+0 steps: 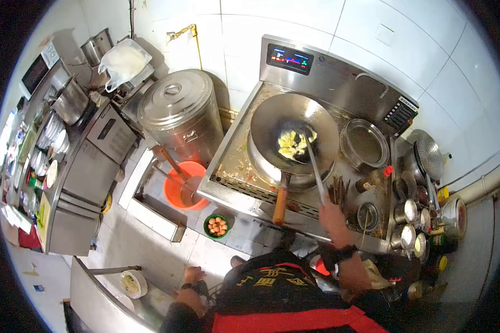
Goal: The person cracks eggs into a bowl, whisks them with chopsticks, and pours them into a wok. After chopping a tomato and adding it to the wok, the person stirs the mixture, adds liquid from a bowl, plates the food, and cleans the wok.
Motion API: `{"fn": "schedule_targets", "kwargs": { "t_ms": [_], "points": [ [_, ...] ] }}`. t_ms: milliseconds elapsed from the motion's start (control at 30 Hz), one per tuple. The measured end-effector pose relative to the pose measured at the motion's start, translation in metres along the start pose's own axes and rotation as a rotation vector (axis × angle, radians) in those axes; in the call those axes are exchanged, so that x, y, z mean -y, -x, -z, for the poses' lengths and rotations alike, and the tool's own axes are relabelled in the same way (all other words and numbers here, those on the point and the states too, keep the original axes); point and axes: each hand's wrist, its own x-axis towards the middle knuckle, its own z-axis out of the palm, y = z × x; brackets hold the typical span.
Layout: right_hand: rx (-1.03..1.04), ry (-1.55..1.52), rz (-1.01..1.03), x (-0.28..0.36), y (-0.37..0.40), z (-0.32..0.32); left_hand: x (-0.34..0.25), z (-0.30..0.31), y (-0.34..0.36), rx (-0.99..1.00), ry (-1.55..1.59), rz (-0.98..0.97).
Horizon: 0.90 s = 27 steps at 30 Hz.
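Note:
My right hand [332, 223] is closed around the handle of a long-handled metal cooking utensil [316, 169]. It reaches down into the wok [264, 130], where its head is hard to make out against yellow scrambled egg [292, 145]. The wok sits on the steel stove, and its wooden handle [280, 202] points towards me with no hand on it. Low beside my body, my left hand [193, 275] is empty, its fingers loosely apart. A green bowl of brown eggs [215, 227] is the nearest thing in front of it.
An orange bucket [186, 191] and a large lidded steel pot [180, 108] stand left of the stove. On the stove's right are a round metal pan [364, 145] and a bottle [369, 182]. Several seasoning containers [408, 233] crowd the far right. Counters line the left.

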Motion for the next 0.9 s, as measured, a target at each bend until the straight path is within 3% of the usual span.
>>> {"fn": "schedule_targets", "kwargs": {
  "t_ms": [67, 133, 167, 200, 233, 267, 333, 400, 500, 533, 567, 633, 700, 767, 833, 900],
  "points": [
    [-0.029, -0.143, -0.018, 0.004, -0.006, -0.01, 0.012, -0.029, -0.002, 0.041, 0.228, 0.086],
    [0.048, -0.327, 0.109, -0.004, 0.014, -0.016, 0.024, -0.05, -0.003, 0.035, 0.52, 0.185],
    [0.048, -0.331, 0.108, -0.017, 0.025, -0.016, 0.014, -0.04, 0.007, 0.037, 0.516, 0.186],
    [0.059, -0.252, 0.145, -0.036, 0.035, -0.012, 0.01, -0.032, 0.009, 0.1, 1.094, 0.464],
    [0.072, -0.172, 0.183, -0.045, 0.042, -0.008, 0.006, -0.023, 0.012, -0.003, 1.637, 0.819],
    [0.073, -0.173, 0.185, -0.039, 0.047, 0.006, 0.003, -0.026, 0.017, -0.11, 1.711, 0.902],
    [0.074, 0.089, 0.063, -0.019, 0.05, 0.038, 0.007, -0.035, 0.024, -0.039, 1.192, 0.673],
    [0.052, 0.009, 0.009, -0.003, 0.018, 0.025, 0.014, -0.036, 0.025, 0.084, 0.522, 0.358],
    [0.007, -0.134, 0.003, 0.0, -0.007, -0.011, 0.01, -0.024, 0.03, 0.179, 0.121, 0.071],
    [-0.035, -0.215, 0.137, -0.01, -0.002, -0.021, 0.01, -0.012, 0.03, 0.2, 0.086, 0.015],
    [-0.073, -0.294, 0.272, -0.019, 0.004, -0.027, 0.017, -0.034, 0.015, 0.155, 0.093, 0.17],
    [-0.013, -0.216, 0.282, -0.039, 0.032, -0.015, 0.018, -0.043, -0.008, 0.044, 0.133, 0.481],
    [0.047, -0.133, 0.292, -0.031, 0.052, 0.016, 0.026, -0.036, 0.003, -0.086, 0.729, 0.508],
    [0.1, 0.113, 0.012, -0.004, 0.052, 0.043, 0.028, -0.038, 0.014, -0.208, 1.319, 0.514],
    [0.076, -0.001, -0.019, 0.013, 0.022, 0.027, 0.028, -0.043, -0.002, 0.162, -0.03, 0.191],
    [0.054, -0.108, -0.047, 0.005, 0.007, 0.001, 0.019, -0.019, 0.001, 0.264, 0.065, 0.343]
  ]
}}
